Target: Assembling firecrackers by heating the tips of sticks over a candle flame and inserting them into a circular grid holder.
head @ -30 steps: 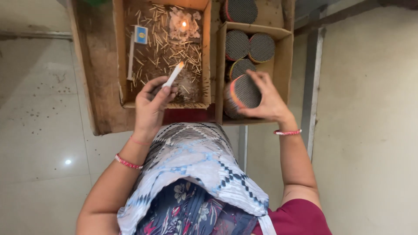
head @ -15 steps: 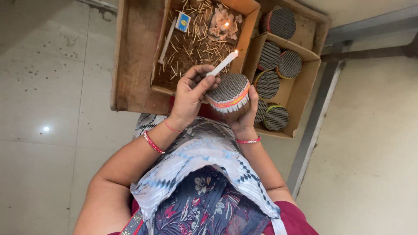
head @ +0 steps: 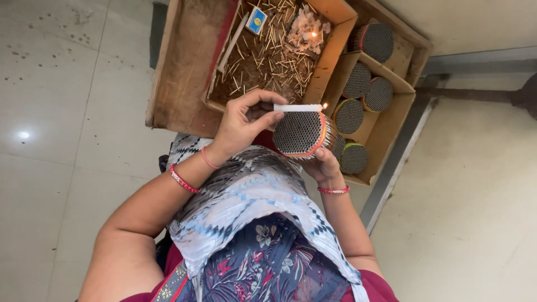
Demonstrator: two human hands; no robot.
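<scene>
My left hand (head: 240,126) pinches a thin white candle (head: 296,107) that lies level, with a small flame at its right tip. The candle sits just above the dark face of a round bundle of thin tubes (head: 296,133) banded in orange. My right hand (head: 325,166) grips this bundle from below and holds it in front of my chest, its face tilted toward me. Both hands are over my lap, near the front edge of a wooden tray (head: 179,72).
On the tray, a cardboard box (head: 335,39) holds several loose sticks, a small blue and yellow matchbox (head: 256,20) and a burning lump of wax (head: 307,31). Right of it, another box (head: 394,117) contains more round bundles (head: 349,116). Pale tiled floor lies left.
My right hand has carried the bundle from the right-hand box to in front of my chest. My left hand has swung the lit candle down until it lies level over the bundle's face.
</scene>
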